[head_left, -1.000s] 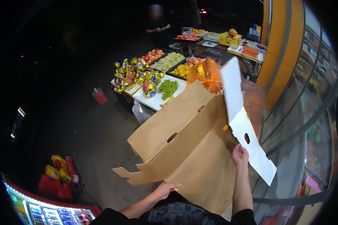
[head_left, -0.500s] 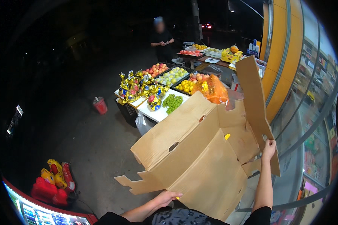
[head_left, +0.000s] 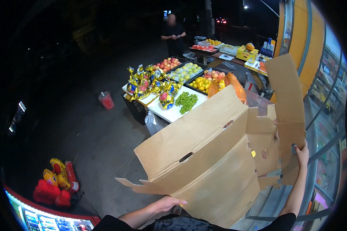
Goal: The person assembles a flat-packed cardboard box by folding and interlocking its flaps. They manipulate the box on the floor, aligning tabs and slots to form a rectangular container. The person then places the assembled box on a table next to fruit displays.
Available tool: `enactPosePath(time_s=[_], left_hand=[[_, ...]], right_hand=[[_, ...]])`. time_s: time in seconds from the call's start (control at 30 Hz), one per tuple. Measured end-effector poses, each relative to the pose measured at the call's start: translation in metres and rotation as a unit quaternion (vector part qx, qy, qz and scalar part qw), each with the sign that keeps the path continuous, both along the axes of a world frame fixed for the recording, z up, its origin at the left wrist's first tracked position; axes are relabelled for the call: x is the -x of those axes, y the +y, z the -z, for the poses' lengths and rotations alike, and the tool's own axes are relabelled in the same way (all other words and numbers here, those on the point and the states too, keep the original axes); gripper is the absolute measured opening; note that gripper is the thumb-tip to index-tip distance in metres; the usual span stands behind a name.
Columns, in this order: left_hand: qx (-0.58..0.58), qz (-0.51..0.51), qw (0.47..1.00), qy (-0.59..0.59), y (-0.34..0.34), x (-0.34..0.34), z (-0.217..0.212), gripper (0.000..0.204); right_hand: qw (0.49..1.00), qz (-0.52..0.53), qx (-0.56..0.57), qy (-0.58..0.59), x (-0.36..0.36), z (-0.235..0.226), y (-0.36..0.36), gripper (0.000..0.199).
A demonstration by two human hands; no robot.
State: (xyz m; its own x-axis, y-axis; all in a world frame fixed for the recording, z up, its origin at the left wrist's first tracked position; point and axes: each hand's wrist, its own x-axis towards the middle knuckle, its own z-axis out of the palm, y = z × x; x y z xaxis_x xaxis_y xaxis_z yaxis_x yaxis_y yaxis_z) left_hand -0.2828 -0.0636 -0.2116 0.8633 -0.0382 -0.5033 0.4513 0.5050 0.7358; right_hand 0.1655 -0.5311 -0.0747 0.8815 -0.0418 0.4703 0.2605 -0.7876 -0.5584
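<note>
A large brown cardboard box (head_left: 216,181), partly unfolded, spreads out in front of me with its flaps sticking out. My left hand (head_left: 169,203) pinches its near left edge, thumb on the inner face and the other fingers mostly hidden beneath. Over on the right, my right hand (head_left: 303,154) is closed round the outer edge of a tall upright flap (head_left: 286,88), beside a cut-out hole. The long left flap has two slots and leans toward the fruit stand. A small yellow spot (head_left: 253,153) shows on the inside of the box.
Beyond the box, a fruit stand holds green grapes (head_left: 186,102), foil-wrapped fruit (head_left: 166,99) and trays of apples (head_left: 169,64). A red bucket (head_left: 106,101) stands on the floor; a red-and-yellow ride-on toy (head_left: 58,181) is lower left. Shop glass lines the right. A person (head_left: 173,36) stands behind.
The right hand and its flap have swung outward to the right, so the box is spread wider. My left hand keeps its hold. The whole view has shifted slightly.
</note>
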Motion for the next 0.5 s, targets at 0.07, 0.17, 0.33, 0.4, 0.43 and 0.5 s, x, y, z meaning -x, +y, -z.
enactPosePath(time_s=[0.07,0.17,0.33,0.4,0.43,0.5], left_hand=[[0.024,-0.011,1.0,-0.011,0.003,-0.002,0.0,0.052],[0.058,-0.012,0.998,-0.003,0.009,-0.001,0.013,0.051],[0.121,-0.044,0.992,-0.001,0.007,0.001,0.043,0.047],[0.159,-0.066,0.985,0.002,0.007,0.009,0.072,0.04],[0.18,-0.059,0.982,0.001,0.011,0.008,0.088,0.039],[0.228,-0.053,0.972,0.016,0.014,0.014,0.109,0.037]], right_hand=[[0.996,0.032,0.073,0.039,0.002,-0.021,0.009,0.051],[0.996,0.052,0.077,-0.005,0.011,-0.048,0.024,0.049],[0.993,0.004,0.111,-0.043,0.019,-0.111,0.061,0.047],[0.989,-0.021,0.133,-0.053,0.022,-0.132,0.075,0.046],[0.988,-0.032,0.14,-0.064,0.023,-0.141,0.089,0.045],[0.981,-0.088,0.147,-0.093,0.027,-0.15,0.118,0.042]])
